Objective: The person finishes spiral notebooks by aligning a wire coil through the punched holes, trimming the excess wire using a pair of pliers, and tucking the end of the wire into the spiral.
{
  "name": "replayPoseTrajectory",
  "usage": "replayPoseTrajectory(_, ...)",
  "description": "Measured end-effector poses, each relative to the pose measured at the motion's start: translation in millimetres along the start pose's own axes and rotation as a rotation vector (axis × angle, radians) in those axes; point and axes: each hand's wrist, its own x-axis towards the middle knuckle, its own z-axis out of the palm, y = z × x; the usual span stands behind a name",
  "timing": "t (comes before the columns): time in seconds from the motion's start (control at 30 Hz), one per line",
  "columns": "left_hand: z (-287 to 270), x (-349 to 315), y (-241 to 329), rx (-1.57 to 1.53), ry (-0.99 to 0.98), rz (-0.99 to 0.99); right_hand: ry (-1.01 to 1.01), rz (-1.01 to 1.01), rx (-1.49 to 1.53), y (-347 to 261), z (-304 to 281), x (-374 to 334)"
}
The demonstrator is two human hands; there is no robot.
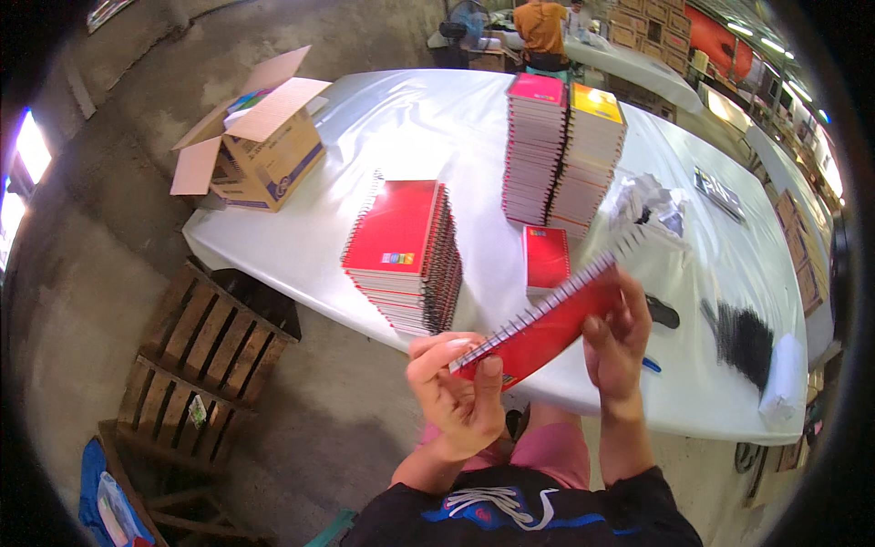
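Observation:
Between my two hands, above the table's near edge, a red spiral notebook (pixel 547 330) is held tilted, its wire binding facing up and away. My left hand (pixel 460 392) grips its lower left end with thumb and fingers. The upper right end is pinched by my right hand (pixel 620 342). Left of it stands a tall stack of red spiral notebooks (pixel 396 232). A small red notebook (pixel 547 258) lies just beyond the held one, in front of two higher stacks, one topped by a pinkish-red notebook (pixel 536 88) and one by a yellow notebook (pixel 597 103).
An open cardboard box (pixel 273 159) sits at the table's far left. On the right are crumpled plastic (pixel 652 205), a pile of black wire bindings (pixel 743 342), a white roll (pixel 784 378) and a blue pen-like item (pixel 651 365). A slatted wooden chair (pixel 200 342) stands left; a person (pixel 542 36) is behind.

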Motion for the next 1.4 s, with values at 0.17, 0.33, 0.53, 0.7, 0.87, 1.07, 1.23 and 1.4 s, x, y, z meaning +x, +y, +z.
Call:
replayPoseTrajectory(0.17, -35.1, 59.9, -13.9, 0.34, 0.156, 0.064, -0.136, 0.218, 0.134, 5.0, 63.7, 94.2)
replayPoseTrajectory(0.33, -71.0, 81.3, -59.3, 0.151, 0.217, -0.255, -0.095, 0.336, 0.463, 41.6, 102.7, 159.5)
replayPoseTrajectory(0.53, -67.5, 63.1, -79.9, 0.014, 0.136, -0.358, -0.571, 0.0, -0.245, 27.5, 134.4, 192.0)
replayPoseTrajectory(0.7, -65.1, 61.1, -80.9, -0.032, 0.096, -0.375, -1.215, -0.425, -0.759, 37.7, 163.0, 166.3)
replayPoseTrajectory(0.87, -60.7, 55.8, -83.7, -0.053, 0.046, -0.298, -0.473, -0.086, -0.324, 72.9, 100.5, 174.9)
replayPoseTrajectory(1.07, -57.1, 57.8, -90.2, -0.028, 0.175, -0.316, -0.362, 0.151, -0.311, 120.6, 95.1, 137.4)
replayPoseTrajectory(1.23, -52.3, 56.2, -101.3, 0.034, 0.165, -0.234, -0.265, 0.163, -0.403, 125.1, 95.4, 146.5)
replayPoseTrajectory(1.4, -64.6, 52.0, -102.3, 0.162, 0.288, -0.159, -0.166, 0.132, -0.496, 120.2, 51.5, 138.5)
